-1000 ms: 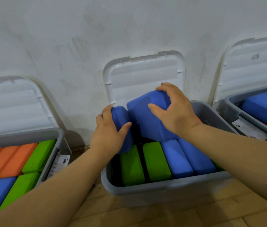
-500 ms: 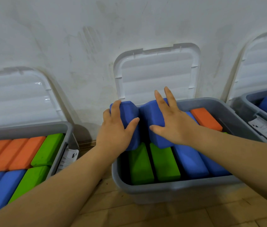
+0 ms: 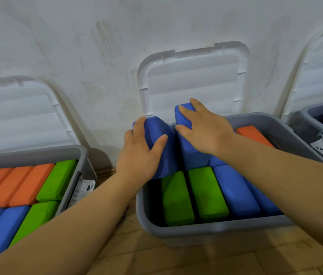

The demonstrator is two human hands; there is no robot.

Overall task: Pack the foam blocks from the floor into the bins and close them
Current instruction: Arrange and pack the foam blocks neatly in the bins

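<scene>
A grey bin point(image 3: 212, 231) stands in the middle with its white lid point(image 3: 194, 80) leaning open against the wall. Inside lie two green blocks point(image 3: 206, 193), blue blocks point(image 3: 236, 191) and an orange block point(image 3: 253, 133). Two more blue blocks stand tilted at the bin's back left. My left hand point(image 3: 138, 153) grips the left blue block point(image 3: 164, 153), fingers over its top and thumb on its side. My right hand point(image 3: 204, 128) presses flat with straight fingers on the right blue block point(image 3: 192, 155).
A second grey bin point(image 3: 77, 153) at the left holds orange, green and blue blocks, its lid open against the wall. A third bin point(image 3: 305, 116) with a blue block shows at the right edge. Wooden floor point(image 3: 176, 259) lies in front of the bins.
The right block has gone down from a raised tilt to stand beside the left one. My right hand went from gripping it to pressing flat on it. The camera moved closer.
</scene>
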